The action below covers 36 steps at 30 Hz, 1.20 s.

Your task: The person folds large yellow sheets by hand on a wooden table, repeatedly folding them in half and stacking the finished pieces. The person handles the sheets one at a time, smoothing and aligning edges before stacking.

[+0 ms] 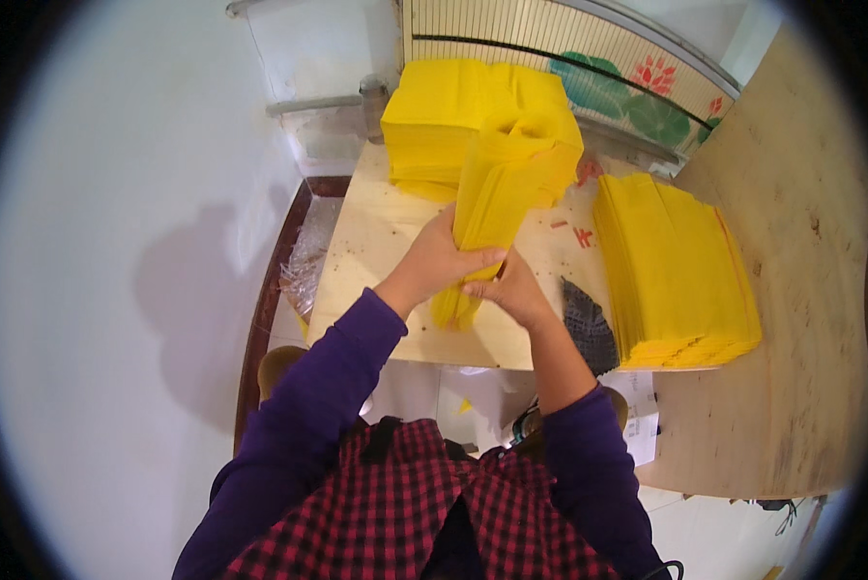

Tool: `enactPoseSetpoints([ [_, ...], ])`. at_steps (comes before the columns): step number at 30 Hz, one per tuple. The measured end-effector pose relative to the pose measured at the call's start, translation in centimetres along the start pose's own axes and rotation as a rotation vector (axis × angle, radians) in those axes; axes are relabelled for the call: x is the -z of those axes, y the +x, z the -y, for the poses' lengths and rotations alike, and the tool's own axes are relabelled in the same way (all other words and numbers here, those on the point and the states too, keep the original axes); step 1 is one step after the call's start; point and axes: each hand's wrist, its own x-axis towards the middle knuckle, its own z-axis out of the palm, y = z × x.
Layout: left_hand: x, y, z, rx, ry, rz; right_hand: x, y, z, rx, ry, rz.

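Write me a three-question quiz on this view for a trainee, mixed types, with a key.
1. Besides the rolled bundle of yellow sheets in the hands, how many yellow stacks are on the wooden table?
2. True or false: only the left hand is on the rolled bundle of yellow sheets.
3. Where is the dark grey leaf-shaped piece?
A) On top of the back stack
B) Right of the right-hand stack
C) Left of the right-hand stack

Key:
1. Two: the back stack and the right-hand stack.
2. False; the right hand grips it too.
3. C
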Motion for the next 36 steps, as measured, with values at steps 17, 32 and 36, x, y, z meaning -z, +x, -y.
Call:
enactPoseSetpoints([
  [17,-1.0,-0.2,-1.4,-0.093,-0.119,-0.041,0.2,1.0,1.8,-0.041,-0.013,0.012],
  [32,-0.1,-0.4,-1.4,-0.139,-0.021,-0.005,3.2,0.8,10.4,0.37,-0.426,-0.016],
  [36,-0.3,-0.5,-1.6,-0.126,-0.052,-0.033,2.4,1.0,18.5,0.546,-0.892,0.035],
])
